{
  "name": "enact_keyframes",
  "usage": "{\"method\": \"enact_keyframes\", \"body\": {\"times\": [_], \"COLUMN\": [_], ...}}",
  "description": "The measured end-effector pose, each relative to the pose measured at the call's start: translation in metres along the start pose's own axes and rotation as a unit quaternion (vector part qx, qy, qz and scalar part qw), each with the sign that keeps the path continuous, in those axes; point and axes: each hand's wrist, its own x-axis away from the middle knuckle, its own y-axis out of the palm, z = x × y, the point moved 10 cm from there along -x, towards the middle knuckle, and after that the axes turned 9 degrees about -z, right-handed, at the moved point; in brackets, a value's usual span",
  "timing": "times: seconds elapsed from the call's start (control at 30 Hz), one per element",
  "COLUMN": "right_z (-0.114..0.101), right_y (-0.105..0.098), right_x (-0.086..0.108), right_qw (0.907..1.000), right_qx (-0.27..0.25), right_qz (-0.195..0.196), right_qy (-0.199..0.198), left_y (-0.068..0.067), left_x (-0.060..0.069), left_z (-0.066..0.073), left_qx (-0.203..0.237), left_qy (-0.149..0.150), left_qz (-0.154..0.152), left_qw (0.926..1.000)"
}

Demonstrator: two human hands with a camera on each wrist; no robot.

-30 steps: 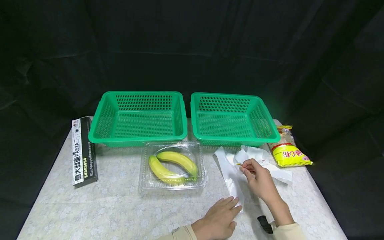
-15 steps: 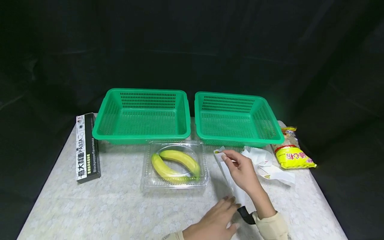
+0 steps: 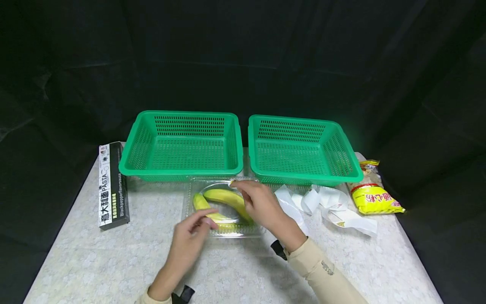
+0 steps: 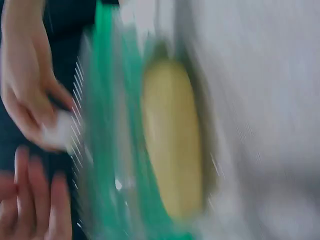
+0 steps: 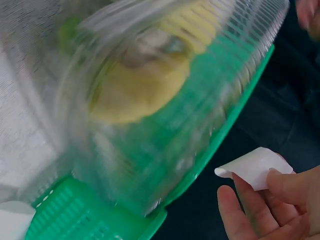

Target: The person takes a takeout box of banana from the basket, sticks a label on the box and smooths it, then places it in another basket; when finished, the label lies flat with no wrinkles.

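Observation:
A clear plastic clamshell box [image 3: 237, 232] stands shut at the middle of the table with two bananas [image 3: 224, 196] inside. My right hand [image 3: 263, 204] is over the box's right side, pinching a small white sticker [image 5: 256, 167] between thumb and fingers; its edge is curled in the right wrist view. Close to the box's front left, my left hand [image 3: 187, 240] has loosely bent fingers and nothing in its grasp; whether it touches the lid I cannot tell. White paper strips [image 3: 351, 221] lie crumpled to the right of the box. The left wrist view is blurred.
Two green baskets [image 3: 182, 172] [image 3: 303, 178] stand side by side behind the box. A black and white pasta box [image 3: 114, 185] lies at the left edge. A yellow macaroni bag [image 3: 373, 198] lies at the right edge. Black cloth hangs behind the table.
My right hand has lifted the sticker from the white strip and moved left over the clear box. My left hand has let the strip be and moved left to the box's front.

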Motion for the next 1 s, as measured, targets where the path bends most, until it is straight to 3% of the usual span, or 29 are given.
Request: {"method": "enact_keyframes", "body": {"times": [0.07, 0.13, 0.17, 0.23, 0.3, 0.37, 0.67, 1.0], "right_z": [-0.004, -0.006, -0.007, -0.007, -0.007, -0.007, -0.006, -0.006], "right_y": [0.006, 0.012, 0.015, 0.021, 0.027, 0.033, 0.047, 0.052], "right_x": [-0.005, -0.009, -0.010, -0.012, -0.013, -0.013, -0.011, -0.005], "right_qw": [0.9998, 0.9995, 0.9994, 0.9992, 0.9990, 0.9987, 0.9986, 0.9987], "right_qx": [0.017, 0.029, 0.032, 0.034, 0.034, 0.027, 0.012, 0.020], "right_qz": [-0.003, -0.007, -0.009, -0.018, -0.030, -0.042, -0.051, -0.048], "right_qy": [-0.010, -0.013, -0.014, -0.010, -0.004, -0.001, 0.002, -0.003], "left_y": [-0.034, -0.052, -0.054, -0.051, -0.044, -0.038, -0.034, -0.031], "left_x": [-0.003, -0.008, -0.010, -0.016, -0.018, -0.019, -0.018, -0.016], "left_z": [-0.010, -0.024, -0.031, -0.047, -0.058, -0.065, -0.079, -0.083], "left_qx": [-0.012, -0.037, -0.053, -0.073, -0.079, -0.078, -0.067, -0.067], "left_qy": [-0.021, -0.056, -0.076, -0.115, -0.139, -0.151, -0.165, -0.169], "left_qz": [0.086, 0.113, 0.106, 0.060, 0.014, -0.011, -0.023, -0.030], "left_qw": [0.9960, 0.9913, 0.9901, 0.9889, 0.9871, 0.9854, 0.9837, 0.9829]}}
